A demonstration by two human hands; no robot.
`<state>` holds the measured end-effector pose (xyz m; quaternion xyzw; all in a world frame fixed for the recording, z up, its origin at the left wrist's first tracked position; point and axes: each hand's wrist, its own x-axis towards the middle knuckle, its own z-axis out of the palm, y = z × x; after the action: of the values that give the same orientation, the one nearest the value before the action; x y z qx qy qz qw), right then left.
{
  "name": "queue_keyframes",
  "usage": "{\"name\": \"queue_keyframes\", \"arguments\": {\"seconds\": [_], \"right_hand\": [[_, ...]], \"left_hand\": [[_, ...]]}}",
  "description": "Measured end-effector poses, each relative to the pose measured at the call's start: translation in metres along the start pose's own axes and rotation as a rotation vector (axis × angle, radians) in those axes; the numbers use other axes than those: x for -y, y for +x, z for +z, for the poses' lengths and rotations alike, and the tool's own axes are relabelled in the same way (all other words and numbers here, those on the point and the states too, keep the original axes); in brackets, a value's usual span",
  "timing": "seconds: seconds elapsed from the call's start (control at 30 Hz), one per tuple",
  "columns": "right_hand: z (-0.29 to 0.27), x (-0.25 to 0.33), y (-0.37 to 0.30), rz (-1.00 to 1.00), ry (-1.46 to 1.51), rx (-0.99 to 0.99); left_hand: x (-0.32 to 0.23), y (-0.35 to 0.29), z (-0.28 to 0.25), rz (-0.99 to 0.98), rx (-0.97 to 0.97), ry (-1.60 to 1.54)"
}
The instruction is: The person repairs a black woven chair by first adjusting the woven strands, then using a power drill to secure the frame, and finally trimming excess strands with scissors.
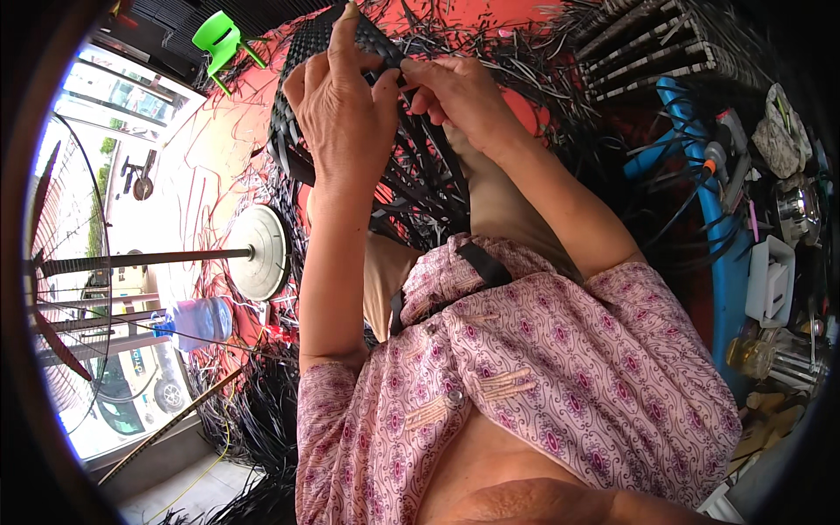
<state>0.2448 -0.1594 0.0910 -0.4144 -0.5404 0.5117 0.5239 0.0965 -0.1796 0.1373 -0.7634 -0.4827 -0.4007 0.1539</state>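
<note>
A black woven basket (302,52), made of flat plastic strips, is at the top centre in front of my lap. Long loose black strips (424,179) hang from it between my knees. My left hand (346,109) lies over the weave with its index finger stretched upward. Its other fingers curl at the basket's edge, and its thumb is near my right fingertips. With thumb and index finger pressed together, my right hand (459,96) pinches a black strip at that edge. The exact grip of the left fingers is partly hidden behind the hand.
Cut black strips litter the red floor (254,105). A green child's chair (219,42) stands far left. A standing fan's round base (260,252) and a water bottle (199,320) are at left. To the right are a blue table (719,262) with tools and a striped woven stack (652,52).
</note>
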Motion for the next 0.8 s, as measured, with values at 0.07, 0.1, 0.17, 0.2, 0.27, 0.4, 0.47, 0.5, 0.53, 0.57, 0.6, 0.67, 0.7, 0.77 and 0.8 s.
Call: {"name": "queue_keyframes", "arguments": {"seconds": [0.07,0.1,0.17,0.2,0.27,0.4,0.47,0.5,0.53,0.57,0.6,0.67,0.7,0.77,0.8], "right_hand": [[-0.001,-0.002,0.002,-0.001,0.029,0.02],[0.001,-0.002,0.002,0.021,0.064,-0.016],[0.001,0.006,-0.001,0.099,0.12,0.011],[0.001,0.008,-0.002,0.137,0.148,0.026],[0.001,0.005,0.0,0.131,0.149,0.017],[0.004,-0.006,0.009,0.055,0.079,0.054],[0.008,-0.006,0.006,0.097,0.168,0.004],[0.011,-0.006,0.005,0.119,0.212,-0.021],[0.013,-0.005,0.003,0.123,0.247,-0.043],[0.016,-0.004,0.002,0.127,0.283,-0.065],[0.018,-0.003,0.002,0.132,0.318,-0.086],[0.016,-0.003,0.002,0.133,0.304,-0.061],[0.015,-0.004,0.002,0.134,0.298,-0.048],[0.017,-0.009,0.006,0.118,0.282,-0.069],[0.019,-0.011,0.007,0.111,0.274,-0.078]], "left_hand": [[0.003,-0.001,0.008,0.037,-0.033,0.004],[0.004,-0.002,0.012,0.055,-0.05,0.007],[0.005,-0.009,0.022,0.038,-0.114,-0.024],[0.005,-0.012,0.025,0.029,-0.146,-0.038],[0.003,-0.016,0.03,0.027,-0.163,-0.011],[0.004,-0.026,0.034,0.041,-0.214,0.027],[0.005,-0.031,0.037,0.049,-0.221,0.027],[0.006,-0.034,0.039,0.053,-0.225,0.028],[0.008,-0.036,0.04,0.065,-0.225,0.015],[0.012,-0.037,0.042,0.077,-0.226,0.002],[0.013,-0.039,0.042,0.089,-0.226,-0.01],[0.012,-0.043,0.04,0.088,-0.218,-0.01],[0.011,-0.044,0.039,0.087,-0.214,-0.01],[0.012,-0.047,0.04,0.11,-0.222,-0.032],[0.012,-0.048,0.04,0.121,-0.226,-0.043]]}}
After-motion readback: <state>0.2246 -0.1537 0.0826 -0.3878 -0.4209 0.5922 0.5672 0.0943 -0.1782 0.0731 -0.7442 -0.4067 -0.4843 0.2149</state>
